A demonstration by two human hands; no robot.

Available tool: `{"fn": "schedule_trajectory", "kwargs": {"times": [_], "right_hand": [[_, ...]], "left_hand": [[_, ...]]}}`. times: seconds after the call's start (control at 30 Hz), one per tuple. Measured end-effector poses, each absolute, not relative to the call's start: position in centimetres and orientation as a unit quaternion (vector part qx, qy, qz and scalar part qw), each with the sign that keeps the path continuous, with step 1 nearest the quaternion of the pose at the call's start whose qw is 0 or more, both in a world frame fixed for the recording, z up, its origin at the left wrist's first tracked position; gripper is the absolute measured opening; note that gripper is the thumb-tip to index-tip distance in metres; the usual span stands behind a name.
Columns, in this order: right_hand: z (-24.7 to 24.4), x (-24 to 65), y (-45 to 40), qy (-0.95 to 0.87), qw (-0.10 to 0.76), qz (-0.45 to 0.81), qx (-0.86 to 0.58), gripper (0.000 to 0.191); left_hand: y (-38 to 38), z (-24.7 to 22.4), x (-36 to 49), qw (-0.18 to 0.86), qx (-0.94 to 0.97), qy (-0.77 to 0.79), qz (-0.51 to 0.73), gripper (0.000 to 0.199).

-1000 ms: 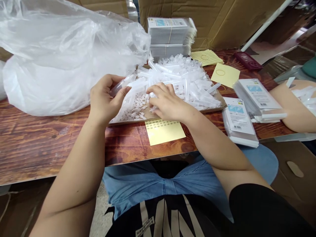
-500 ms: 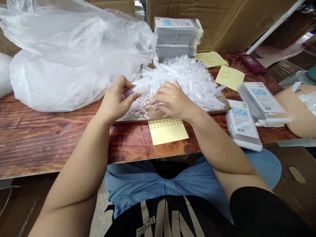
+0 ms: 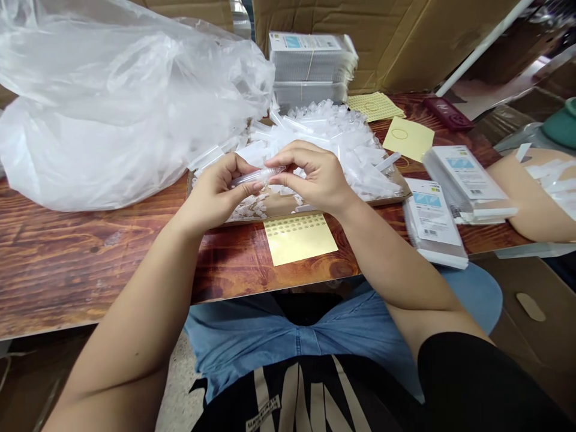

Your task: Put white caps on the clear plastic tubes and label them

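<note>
My left hand (image 3: 225,189) grips a clear plastic tube (image 3: 257,176) between thumb and fingers. At the tube's right end, my right hand (image 3: 310,174) pinches with thumb and forefinger; whether a small piece is also in that pinch is hidden. Both hands are just above the near part of a cardboard tray (image 3: 279,207). Heaped in the tray behind them is a pile of clear plastic tubes (image 3: 351,144). Small white pieces (image 3: 252,207) lie scattered at the tray's near left, below my left fingers.
A big translucent bag (image 3: 126,108) fills the back left. A yellow sticker sheet (image 3: 301,240) lies before the tray. Packs of carded sleeves (image 3: 436,216) sit at the right, and a banded stack (image 3: 310,63) behind. A dark red phone-like object (image 3: 447,114) lies further back.
My right hand has lifted from the small white pieces in the tray and come up to the tube's end. The left hand still holds the tube. The whole view has shifted slightly.
</note>
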State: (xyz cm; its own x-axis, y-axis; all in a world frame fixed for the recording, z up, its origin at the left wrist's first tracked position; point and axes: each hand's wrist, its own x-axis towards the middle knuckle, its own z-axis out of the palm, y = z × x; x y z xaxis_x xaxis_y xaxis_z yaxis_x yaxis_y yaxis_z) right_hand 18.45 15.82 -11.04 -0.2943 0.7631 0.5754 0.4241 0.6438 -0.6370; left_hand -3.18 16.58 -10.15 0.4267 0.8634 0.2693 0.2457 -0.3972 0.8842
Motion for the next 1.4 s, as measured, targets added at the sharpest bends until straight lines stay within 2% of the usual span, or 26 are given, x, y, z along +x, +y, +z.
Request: {"fn": "schedule_trajectory", "kwargs": {"times": [0.13, 0.23, 0.3, 0.47, 0.67, 0.77, 0.93, 1.07, 1.2, 1.33, 1.4], "right_hand": [[-10.8, 18.2, 15.6, -0.765, 0.455, 0.236, -0.390, 0.019], [-10.6, 18.1, 15.5, -0.733, 0.425, 0.322, -0.422, 0.044], [-10.4, 18.2, 15.4, -0.721, 0.419, 0.348, -0.427, 0.051], [-10.1, 18.7, 15.4, -0.756, 0.438, 0.291, -0.389, 0.034], [-10.4, 18.2, 15.3, -0.762, 0.396, 0.329, -0.392, 0.030], [-10.4, 17.9, 15.2, -0.760, 0.377, 0.330, -0.414, 0.036], [-10.2, 18.0, 15.3, -0.755, 0.398, 0.332, -0.402, 0.033], [-10.1, 18.2, 15.4, -0.748, 0.384, 0.337, -0.425, 0.038], [-10.0, 18.1, 15.3, -0.736, 0.400, 0.376, -0.396, 0.027], [-10.4, 17.5, 15.4, -0.658, 0.394, 0.514, -0.383, 0.049], [-10.6, 17.2, 15.4, -0.608, 0.379, 0.590, -0.372, 0.056]], "left_hand": [[16.2, -10.2, -3.0, 0.339, 0.774, 0.380, 0.377, 0.038], [16.0, -10.5, -2.9, 0.272, 0.803, 0.384, 0.366, 0.028], [16.1, -10.7, -2.9, 0.261, 0.811, 0.379, 0.361, 0.024], [16.4, -11.1, -2.8, 0.270, 0.813, 0.377, 0.353, 0.026], [16.2, -10.9, -2.7, 0.285, 0.809, 0.371, 0.356, 0.025], [16.2, -11.0, -2.7, 0.281, 0.809, 0.371, 0.359, 0.026], [16.3, -10.9, -2.8, 0.279, 0.808, 0.376, 0.357, 0.025], [15.9, -10.4, -2.7, 0.234, 0.825, 0.381, 0.346, 0.022], [15.5, -10.3, -2.6, 0.190, 0.836, 0.385, 0.340, 0.019], [15.4, -11.1, -2.4, 0.047, 0.872, 0.368, 0.319, 0.010], [15.6, -11.5, -2.2, -0.020, 0.885, 0.344, 0.313, 0.012]]}}
